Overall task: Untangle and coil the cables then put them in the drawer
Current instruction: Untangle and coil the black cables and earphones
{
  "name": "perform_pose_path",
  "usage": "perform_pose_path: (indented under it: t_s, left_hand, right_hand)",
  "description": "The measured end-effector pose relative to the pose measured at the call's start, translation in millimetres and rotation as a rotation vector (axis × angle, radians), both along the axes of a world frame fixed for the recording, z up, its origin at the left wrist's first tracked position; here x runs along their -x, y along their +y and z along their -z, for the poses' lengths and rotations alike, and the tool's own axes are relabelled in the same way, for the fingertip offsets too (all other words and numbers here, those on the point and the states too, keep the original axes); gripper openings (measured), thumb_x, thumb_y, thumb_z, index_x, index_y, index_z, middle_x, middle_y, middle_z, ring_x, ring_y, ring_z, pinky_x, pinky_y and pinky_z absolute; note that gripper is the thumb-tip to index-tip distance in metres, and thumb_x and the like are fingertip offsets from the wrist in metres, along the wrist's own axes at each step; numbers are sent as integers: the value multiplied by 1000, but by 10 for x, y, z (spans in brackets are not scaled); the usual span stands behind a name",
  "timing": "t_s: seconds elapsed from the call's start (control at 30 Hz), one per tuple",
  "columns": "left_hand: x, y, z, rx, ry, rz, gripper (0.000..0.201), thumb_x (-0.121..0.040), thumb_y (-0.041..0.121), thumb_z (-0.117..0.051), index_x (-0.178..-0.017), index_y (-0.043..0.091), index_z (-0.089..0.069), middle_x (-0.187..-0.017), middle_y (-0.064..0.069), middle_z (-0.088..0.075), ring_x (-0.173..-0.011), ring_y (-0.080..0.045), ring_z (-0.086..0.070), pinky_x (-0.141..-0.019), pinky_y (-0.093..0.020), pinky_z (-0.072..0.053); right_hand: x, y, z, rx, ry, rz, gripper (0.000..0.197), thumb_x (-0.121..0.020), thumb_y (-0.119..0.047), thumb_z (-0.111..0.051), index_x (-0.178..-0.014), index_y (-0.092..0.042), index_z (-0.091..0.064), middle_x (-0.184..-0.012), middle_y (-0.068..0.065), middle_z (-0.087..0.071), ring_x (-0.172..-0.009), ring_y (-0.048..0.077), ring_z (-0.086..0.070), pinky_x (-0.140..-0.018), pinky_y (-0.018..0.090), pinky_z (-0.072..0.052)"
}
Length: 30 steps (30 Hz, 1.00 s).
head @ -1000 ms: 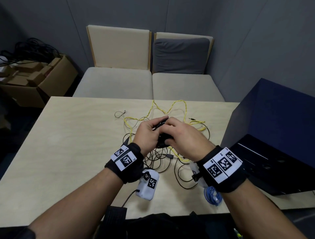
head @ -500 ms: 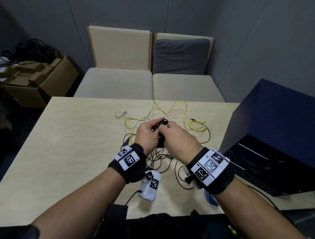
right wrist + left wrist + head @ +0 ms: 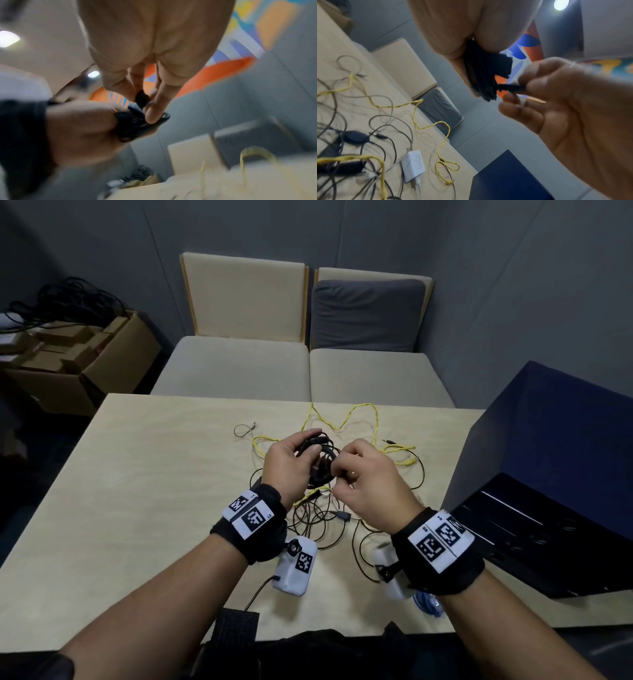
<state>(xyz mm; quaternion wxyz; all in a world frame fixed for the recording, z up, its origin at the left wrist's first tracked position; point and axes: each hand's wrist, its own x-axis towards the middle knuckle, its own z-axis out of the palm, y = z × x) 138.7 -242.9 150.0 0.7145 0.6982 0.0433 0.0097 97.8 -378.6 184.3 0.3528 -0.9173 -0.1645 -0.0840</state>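
Black cable coil (image 3: 318,460) (between both grips)

Hands parted slightly — right hand (image 3: 371,486) drew back, pinching end of black coil (image 3: 320,465).

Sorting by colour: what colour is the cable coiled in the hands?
Black coiled cable; clearest in the head view.

Both hands are meeting above the middle of the desk (image 3: 144,474), the left hand (image 3: 286,465) and right hand (image 3: 368,484) holding a coiled cable bundle (image 3: 320,463) between them. Loose cables (image 3: 342,419) are lying tangled on the desk under and behind the hands. A drawer unit (image 3: 548,474) is standing at the desk's right edge. Two chairs (image 3: 239,337) are sitting behind the desk, and a cardboard box (image 3: 85,361) is resting on the floor to the left.
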Motion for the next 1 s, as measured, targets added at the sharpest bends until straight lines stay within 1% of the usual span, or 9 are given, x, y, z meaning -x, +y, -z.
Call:
perform_pose_path:
  t_s: [0.07,0.17,0.23,0.33,0.47,0.67,0.73,0.83,1.0]
  left_hand:
    - [16,-25,-11,-33,-38,15,29,-89,-2,-57,-109,14,-69,-98,-3,-70,-78,-2,-65,-69,-11,-49]
    - [79,-99,-33,-1,-28,51,30,-90,0,-56,-116,12,-67,-99,-7,-71,-71,-8,-64,-55,-12,-48]
    - [96,-116,-45,21,-35,56,31,-91,-1,-56,-117,12,-67,-104,-6,-71,-77,-11,-65,-57,-14,-50]
    - [98,-109,-69,51,-53,92,33,-90,-3,-56,-115,16,-67,-106,-3,-71,-89,-13,-66,-77,-24,-55]
    - [130,-156,-80,30,-96,112,36,-89,-4,-58,-114,19,-65,-104,6,-69,-92,3,-65,-82,-13,-49]
    - [28,-123,-22,37,-32,36,30,-88,-5,-57,-108,15,-67,-96,-1,-69,-78,-6,-64,-70,-18,-52]
    - [17,-89,-10,91,9,24,32,-87,-7,-58,-110,14,-65,-91,-4,-67,-73,-15,-64,-67,-26,-55]
    - [50,-47,-5,162,53,71,39,-86,-11,-55,-117,13,-60,-82,-6,-64,-59,-12,-62,-57,-23,-53]
    - [119,-73,-75,101,29,160,27,-88,-12,-52,-96,12,-63,-78,-1,-64,-60,-13,-64,-57,-25,-54]
  right_hand:
    - [1,29,-5,-144,167,103,7,-76,-17,-70,-79,-16,-64,-82,-5,-57,-70,11,-56,-65,25,-49]
    - [-36,75,-24,-218,320,278,37,-72,-45,-74,-73,-16,-52,-67,-2,-61,-63,21,-64,-59,34,-51]
    - [-55,71,-53,-238,383,340,43,-72,-47,-75,-73,-12,-50,-65,3,-63,-56,25,-66,-53,35,-50]
    - [-47,64,-92,-184,441,373,36,-77,-40,-71,-73,-9,-52,-69,8,-67,-50,19,-66,-43,26,-43]
    - [-78,64,-121,-186,496,429,17,-75,-22,-61,-72,-16,-46,-73,8,-67,-47,18,-66,-34,17,-31]
    - [-29,19,-93,-212,514,282,11,-71,-9,-61,-78,-11,-53,-63,3,-58,-51,26,-63,-48,38,-52]
    - [-6,-60,-137,-255,558,217,11,-73,-2,-61,-77,-10,-54,-62,5,-54,-48,22,-59,-43,32,-48]
    - [13,-204,-221,-286,659,118,14,-76,6,-58,-80,-7,-55,-66,10,-51,-46,18,-56,-44,23,-44]
    - [37,-273,-234,-383,770,76,22,-80,15,-48,-80,-7,-48,-67,12,-48,-45,18,-59,-43,19,-44]
